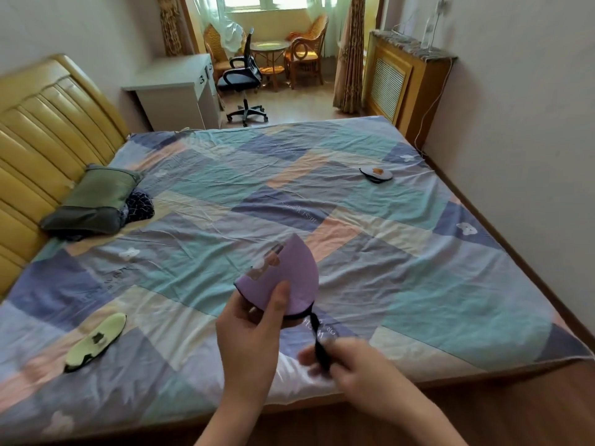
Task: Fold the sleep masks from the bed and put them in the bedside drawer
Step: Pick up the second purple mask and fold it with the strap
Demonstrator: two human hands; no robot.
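My left hand (254, 336) holds a purple sleep mask (289, 275) folded in half, raised above the near edge of the bed (418, 252). Its black strap (317, 336) hangs down into my right hand (351, 365), which pinches it and looks blurred. A pale green sleep mask (96, 341) lies flat on the sheet at the near left. A white sleep mask with a fried-egg picture (376, 174) lies at the far right of the bed. No bedside drawer is in view.
A green pillow (93, 201) and dark cloth lie by the yellow headboard (42, 130). Beyond the bed stand a white desk (180, 91), a black office chair (244, 78), wicker chairs and a radiator cover (399, 75). Wooden floor runs along the near edge.
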